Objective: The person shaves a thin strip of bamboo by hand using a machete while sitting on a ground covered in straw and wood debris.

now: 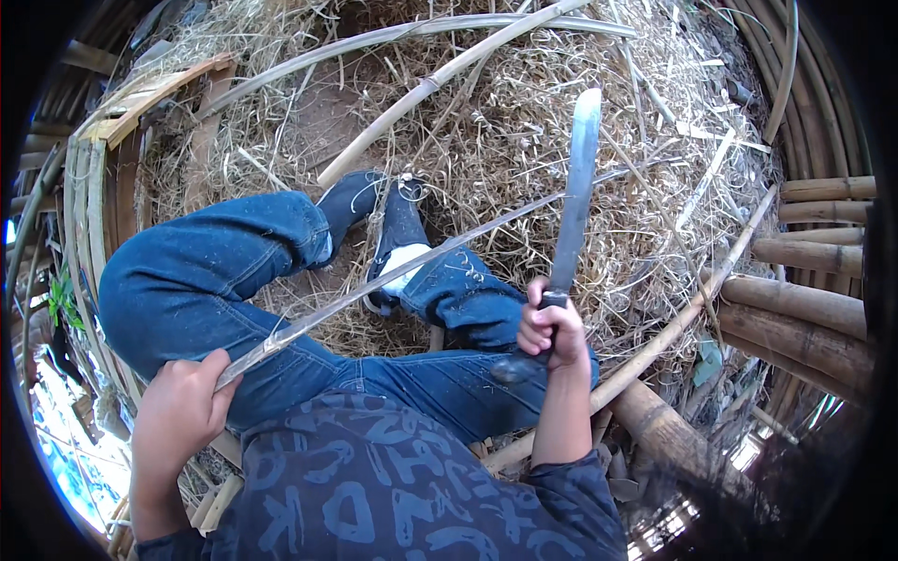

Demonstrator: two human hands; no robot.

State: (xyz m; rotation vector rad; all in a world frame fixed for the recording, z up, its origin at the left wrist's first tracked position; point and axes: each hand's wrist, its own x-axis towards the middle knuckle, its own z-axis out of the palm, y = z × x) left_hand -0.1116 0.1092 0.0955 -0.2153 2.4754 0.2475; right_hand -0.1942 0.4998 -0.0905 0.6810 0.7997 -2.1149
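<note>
My left hand [182, 407] is closed round the near end of a long, thin bamboo strip [374, 285]. The strip slants up and away to the right across my legs, and its far part passes behind the blade. In my right hand [552, 332] I grip the dark handle of a machete [576, 196]. Its long grey blade points away from me, raised, with a pale tip. The handle's rounded butt sticks out below my fist. Whether the blade touches the strip I cannot tell.
Curly bamboo shavings [524, 122] cover the ground ahead. Long bamboo poles [402, 112] lie across them, and another pole [655, 346] runs along my right. Thick bamboo stems [795, 304] are stacked at the right. A wooden frame [103, 140] stands at the left. My legs [215, 243] are bent.
</note>
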